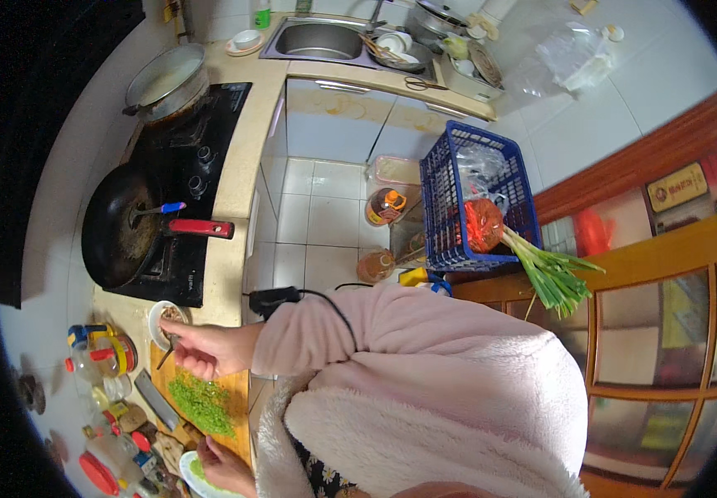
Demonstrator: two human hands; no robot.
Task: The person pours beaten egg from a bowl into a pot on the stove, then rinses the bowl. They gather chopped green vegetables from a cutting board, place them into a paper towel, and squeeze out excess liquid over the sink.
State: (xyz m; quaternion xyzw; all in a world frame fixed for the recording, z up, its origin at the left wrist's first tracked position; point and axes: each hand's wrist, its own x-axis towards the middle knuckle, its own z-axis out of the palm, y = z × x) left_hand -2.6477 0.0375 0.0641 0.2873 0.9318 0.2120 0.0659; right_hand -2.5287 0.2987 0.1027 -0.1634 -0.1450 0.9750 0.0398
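Note:
My right hand (212,350) is over the near end of a wooden cutting board (241,398), its fingers curled and one digit reaching over a white bowl (155,317) of brown chopped food. A thin dark handle (164,357) sticks out beside the bowl under this hand; what the fingers grip is hidden. Chopped green scallions (202,401) lie on the board, with a cleaver (158,401) beside them. My left hand (227,468) is at a white plate (191,479) holding green pieces, close to the cleaver's handle; its grip is unclear.
A black wok (103,230) with a ladle sits on the gas stove (187,274), its red handle pointing over the counter. Beyond are a metal pot (199,93) and a sink (318,40). Jars and bottles (115,460) crowd the wall side. A blue crate (433,193) holds long scallions.

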